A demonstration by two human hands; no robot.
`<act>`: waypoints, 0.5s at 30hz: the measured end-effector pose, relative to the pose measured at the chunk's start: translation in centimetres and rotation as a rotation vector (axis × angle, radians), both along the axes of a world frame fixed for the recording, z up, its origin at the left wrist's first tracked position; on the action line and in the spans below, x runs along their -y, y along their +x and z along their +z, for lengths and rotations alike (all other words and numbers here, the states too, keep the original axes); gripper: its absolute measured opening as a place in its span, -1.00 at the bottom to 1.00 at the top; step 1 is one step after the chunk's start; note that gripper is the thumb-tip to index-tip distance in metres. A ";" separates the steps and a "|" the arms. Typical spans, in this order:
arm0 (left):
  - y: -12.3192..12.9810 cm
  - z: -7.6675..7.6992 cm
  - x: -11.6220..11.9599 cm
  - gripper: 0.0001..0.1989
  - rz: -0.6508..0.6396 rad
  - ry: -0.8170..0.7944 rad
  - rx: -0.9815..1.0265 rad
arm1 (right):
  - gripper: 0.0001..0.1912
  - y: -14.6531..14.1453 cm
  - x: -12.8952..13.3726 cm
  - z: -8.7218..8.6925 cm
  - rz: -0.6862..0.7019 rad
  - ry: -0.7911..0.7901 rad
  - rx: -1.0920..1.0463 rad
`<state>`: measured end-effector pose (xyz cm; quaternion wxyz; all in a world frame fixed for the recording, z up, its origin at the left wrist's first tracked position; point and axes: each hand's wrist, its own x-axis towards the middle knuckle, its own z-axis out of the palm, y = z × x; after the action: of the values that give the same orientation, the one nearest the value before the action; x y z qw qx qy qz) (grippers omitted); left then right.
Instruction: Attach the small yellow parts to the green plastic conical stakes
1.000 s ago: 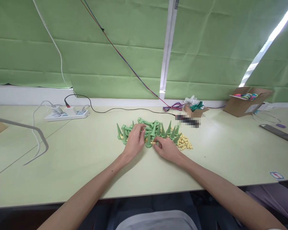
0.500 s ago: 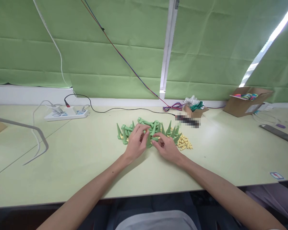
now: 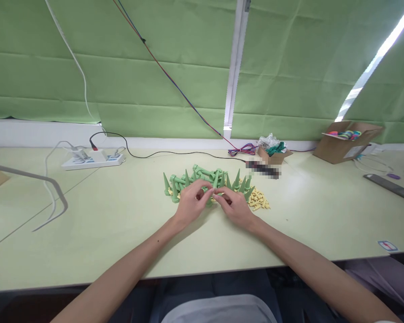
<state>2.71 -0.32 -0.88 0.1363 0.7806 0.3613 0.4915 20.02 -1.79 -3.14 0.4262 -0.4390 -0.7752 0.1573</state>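
Left hand [image 3: 190, 202] has shifted in to meet right hand [image 3: 236, 208], both pinching, item indiscernible; some green cones [image 3: 174, 194] stand upright, others lie heaped, many yellow pieces [image 3: 260, 199] remain loose.

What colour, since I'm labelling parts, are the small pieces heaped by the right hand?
The small pieces are pale yellow, clearest in the head view.

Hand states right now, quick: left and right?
Left hand: thumb and fingertips pinched closed; can't tell what, if anything, is held.
Right hand: also pinched closed; anything between the fingertips can't be made out.
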 end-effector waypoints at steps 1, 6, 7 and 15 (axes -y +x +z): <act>0.0 0.0 0.0 -0.83 0.003 -0.034 0.015 | -0.71 0.0 0.0 0.0 -0.009 0.002 0.007; 0.1 -0.1 0.0 -0.82 0.008 -0.131 0.086 | -0.72 0.0 -0.1 0.0 -0.009 0.022 0.031; 0.1 -0.1 0.0 -0.82 0.007 -0.132 0.089 | -0.72 0.0 0.0 0.0 0.003 0.023 0.032; 0.2 0.1 0.3 -0.86 -0.040 -0.133 0.080 | -0.75 0.0 0.2 0.2 0.044 0.010 0.019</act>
<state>2.95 -0.61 -0.78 0.2120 0.7565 0.3718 0.4945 20.01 -2.02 -2.90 0.4174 -0.4210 -0.7895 0.1587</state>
